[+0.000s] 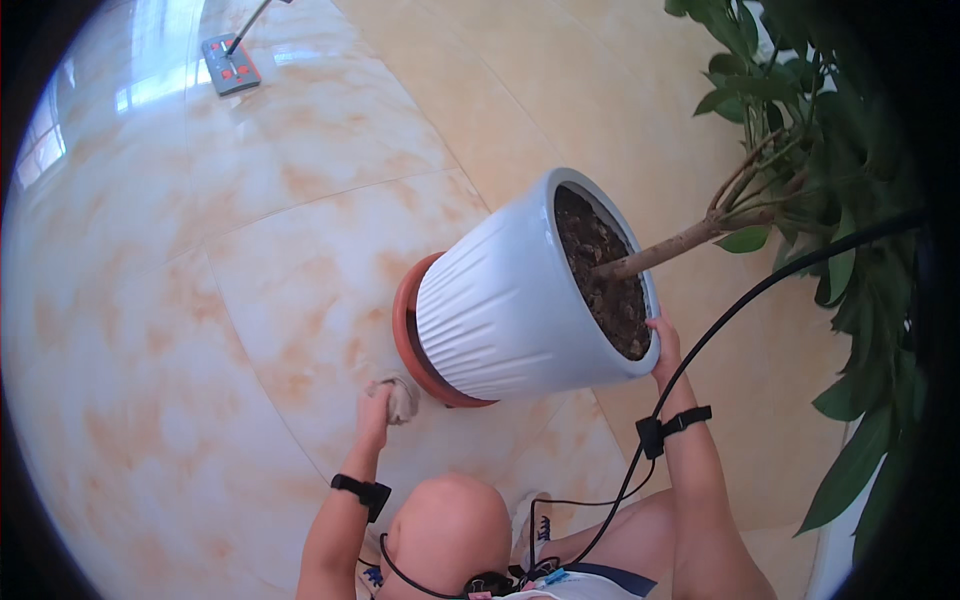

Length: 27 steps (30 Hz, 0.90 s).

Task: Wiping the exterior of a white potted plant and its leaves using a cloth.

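A white ribbed plant pot [495,300] with dark soil [592,255] stands on a terracotta-coloured saucer [411,337]. A woody stem [660,251] rises from the soil to green leaves. My right hand [665,345] grips the pot's rim at its near right side, the thumb over the edge. Near the floor, just left of the saucer's lower edge, my left hand [375,405] holds a bunched greyish cloth [403,400]. Its fingers are partly hidden by the cloth.
A flat grey and red mop or sweeper head [231,66] with a handle rests on the glossy tiled floor [150,360] at the upper left. Large leaves [855,480] hang along the right side. A black cable [750,296] crosses before my right arm. My bent knee [457,525] is close below.
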{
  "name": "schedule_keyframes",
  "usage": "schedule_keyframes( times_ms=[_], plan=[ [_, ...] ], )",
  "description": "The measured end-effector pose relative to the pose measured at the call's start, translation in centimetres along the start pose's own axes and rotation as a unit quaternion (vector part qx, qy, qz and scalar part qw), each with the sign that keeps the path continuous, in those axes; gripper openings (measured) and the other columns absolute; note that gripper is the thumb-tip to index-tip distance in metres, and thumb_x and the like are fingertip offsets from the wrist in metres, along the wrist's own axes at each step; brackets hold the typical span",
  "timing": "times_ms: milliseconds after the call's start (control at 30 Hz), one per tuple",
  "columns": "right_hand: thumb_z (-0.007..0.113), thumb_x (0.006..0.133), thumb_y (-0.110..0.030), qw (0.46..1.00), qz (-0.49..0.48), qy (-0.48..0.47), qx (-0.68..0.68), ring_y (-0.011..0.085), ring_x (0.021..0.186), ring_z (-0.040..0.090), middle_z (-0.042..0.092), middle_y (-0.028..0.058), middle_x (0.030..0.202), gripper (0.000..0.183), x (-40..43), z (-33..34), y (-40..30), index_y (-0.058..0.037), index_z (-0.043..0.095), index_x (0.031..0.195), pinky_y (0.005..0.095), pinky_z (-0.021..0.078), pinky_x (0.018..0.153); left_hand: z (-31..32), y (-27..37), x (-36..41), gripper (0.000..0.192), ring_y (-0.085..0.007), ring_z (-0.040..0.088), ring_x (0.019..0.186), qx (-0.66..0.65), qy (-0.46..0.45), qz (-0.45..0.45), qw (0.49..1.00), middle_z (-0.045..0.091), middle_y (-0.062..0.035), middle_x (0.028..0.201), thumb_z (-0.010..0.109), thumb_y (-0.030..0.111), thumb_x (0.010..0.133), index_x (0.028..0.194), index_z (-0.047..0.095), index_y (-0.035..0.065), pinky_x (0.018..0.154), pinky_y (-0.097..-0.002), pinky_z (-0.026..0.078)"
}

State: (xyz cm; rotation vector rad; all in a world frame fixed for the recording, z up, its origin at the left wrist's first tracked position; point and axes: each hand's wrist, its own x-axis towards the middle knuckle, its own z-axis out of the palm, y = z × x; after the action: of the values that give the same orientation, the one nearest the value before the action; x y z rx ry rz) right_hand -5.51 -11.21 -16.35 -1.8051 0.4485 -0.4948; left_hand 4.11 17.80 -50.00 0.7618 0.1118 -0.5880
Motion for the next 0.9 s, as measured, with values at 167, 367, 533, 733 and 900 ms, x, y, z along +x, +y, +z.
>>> schedule_keyframes(
  times_ms=[167,367,533,733,900],
  plan=[
    [0.042,0.072,-0.01,1.0,-0.002,0.014,0.024,0.0203,0.1,0.049,0.049,0.012,0.112,0.052,0.0,1.1,-1.3,0.0002,0.036,0.123,0.0277,0.0388,0.088,7.5,14.4,-5.1,0.04,-0.0173,0.051,0.093,0.024,-0.087,0.267,0.96,0.05,-0.0101,0.108,0.056,0.007,0.074,0.111,0.042,0.002,0.079,-0.0274,0.042],
    [0.041,0.07,-0.011,0.999,-0.012,0.006,0.045,0.0216,0.107,0.045,0.045,0.0126,0.118,0.058,0.7,-0.1,-0.1,0.0001,0.032,0.126,0.03,0.0349,0.092,20.6,18.7,-7.4,0.052,-0.028,0.052,0.088,0.359,-0.202,0.741,0.531,0.052,-0.0085,0.103,0.07,0.009,0.047,0.097,0.054,0.0107,0.07,-0.0332,0.045],
    [0.04,0.068,-0.007,0.994,-0.008,-0.02,0.106,0.0213,0.106,0.046,0.044,0.0125,0.118,0.06,0.6,0.6,-0.3,-0.0014,0.03,0.127,0.029,0.0358,0.091,20.7,19.2,-4.8,0.051,-0.0269,0.053,0.085,0.347,-0.222,0.712,0.569,0.054,-0.0069,0.096,0.07,0.013,0.046,0.095,0.055,0.0108,0.067,-0.0333,0.046],
    [0.04,0.068,-0.007,0.996,-0.01,-0.001,0.088,0.0219,0.106,0.046,0.044,0.013,0.119,0.06,0.8,0.0,-0.4,-0.0016,0.031,0.127,0.0297,0.0356,0.092,22.7,24.7,1.3,0.031,-0.03,0.057,0.079,0.327,-0.177,0.524,0.766,0.058,-0.0174,0.082,0.056,0.016,0.065,0.094,0.057,0.0038,0.071,-0.0345,0.046],
    [0.041,0.068,-0.008,0.995,-0.003,-0.009,0.099,0.0218,0.107,0.045,0.044,0.0131,0.118,0.06,1.1,0.5,-0.4,-0.0017,0.031,0.127,0.0296,0.035,0.092,23.6,26.0,7.2,0.026,-0.0331,0.056,0.078,0.339,-0.123,0.361,0.86,0.057,-0.0194,0.077,0.05,0.02,0.071,0.089,0.055,0.0019,0.07,-0.0369,0.044]
  ],
)
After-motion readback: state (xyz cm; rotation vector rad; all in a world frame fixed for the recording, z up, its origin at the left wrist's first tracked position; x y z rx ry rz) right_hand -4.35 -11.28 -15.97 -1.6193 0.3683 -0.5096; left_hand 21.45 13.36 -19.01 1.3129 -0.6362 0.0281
